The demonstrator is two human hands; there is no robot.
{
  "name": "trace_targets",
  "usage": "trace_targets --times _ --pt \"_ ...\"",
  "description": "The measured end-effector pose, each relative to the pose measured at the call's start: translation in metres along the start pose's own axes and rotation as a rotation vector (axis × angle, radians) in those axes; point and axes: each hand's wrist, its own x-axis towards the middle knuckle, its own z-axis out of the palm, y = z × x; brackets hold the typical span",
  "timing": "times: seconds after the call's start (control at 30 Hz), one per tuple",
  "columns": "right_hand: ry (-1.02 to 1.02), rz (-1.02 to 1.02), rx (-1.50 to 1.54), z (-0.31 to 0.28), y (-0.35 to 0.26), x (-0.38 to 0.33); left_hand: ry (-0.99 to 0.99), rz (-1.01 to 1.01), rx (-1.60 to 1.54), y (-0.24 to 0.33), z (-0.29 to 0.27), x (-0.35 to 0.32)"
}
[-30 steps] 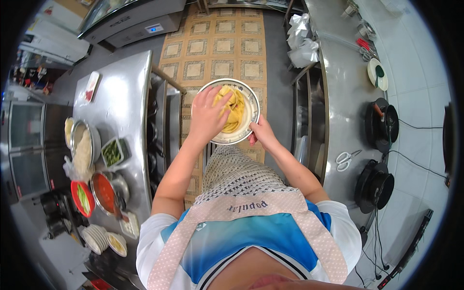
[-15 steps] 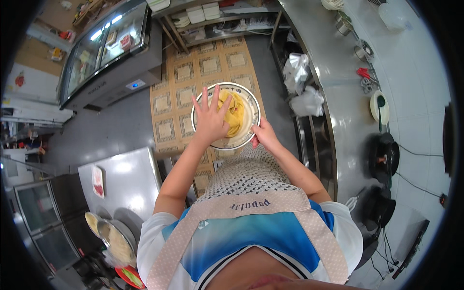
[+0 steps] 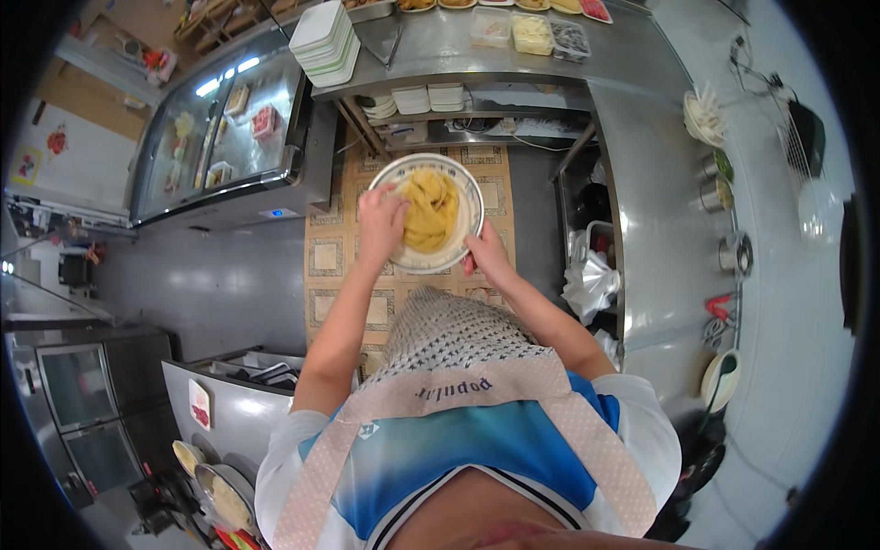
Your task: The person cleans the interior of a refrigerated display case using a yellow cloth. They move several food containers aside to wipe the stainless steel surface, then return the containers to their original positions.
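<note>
Bowl (image 3: 427,213): white, held at chest height over the patterned floor (image 3: 325,258), at 12 o'clock from the apron (image 3: 440,403).
Noodles (image 3: 429,209): yellow heap at bowl centre.
Left hand (image 3: 379,220): fingers closed among the noodles, at 9 o'clock.
Right hand (image 3: 486,258): clamped on the rim at 4 o'clock.
Handling: bowl best kept level, tossing gentle.

One bowl (image 3: 427,214) of yellow food, two hands, three clear tubs (image 3: 533,31) on the counter.
</note>
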Motion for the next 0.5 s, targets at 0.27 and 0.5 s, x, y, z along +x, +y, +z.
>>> trace_targets --times 0.27,0.5 --pt "0.076 -0.041 -0.022 -0.001 -0.091 0.192 -0.085 -0.053 -0.1 -0.057 0.1 0.203" --pt "0.245 -0.054 0.069 -0.014 -0.131 0.356 -0.214 -0.174 -0.236 -0.151 0.193 0.371"
